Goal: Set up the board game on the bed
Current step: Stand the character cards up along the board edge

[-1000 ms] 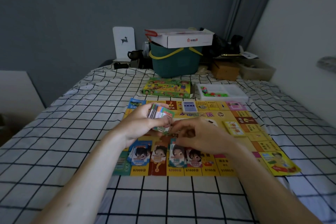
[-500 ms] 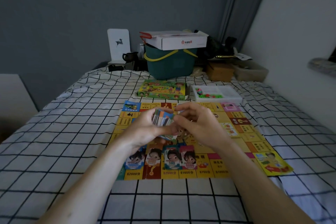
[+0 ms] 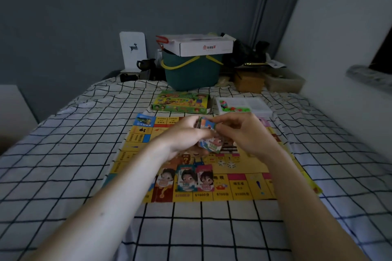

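Deck (image 3: 209, 133) is gripped by left hand (image 3: 182, 137); top card is pinched by right hand (image 3: 244, 133). Cards could be spilled onto board (image 3: 244, 165) if grip is loosened.

The bed (image 3: 63, 165) in front of me wore a white sheet gridded with black lines. The yellow game board (image 3: 244, 167) lay flat on it. Beyond the board's far edge the green game box (image 3: 182, 103) rested on the sheet, with a white tray (image 3: 254, 105) of small coloured pieces just beside it on my right. Farther back stood a dark green basket (image 3: 191, 76), a brown box (image 3: 248, 82) to its right.
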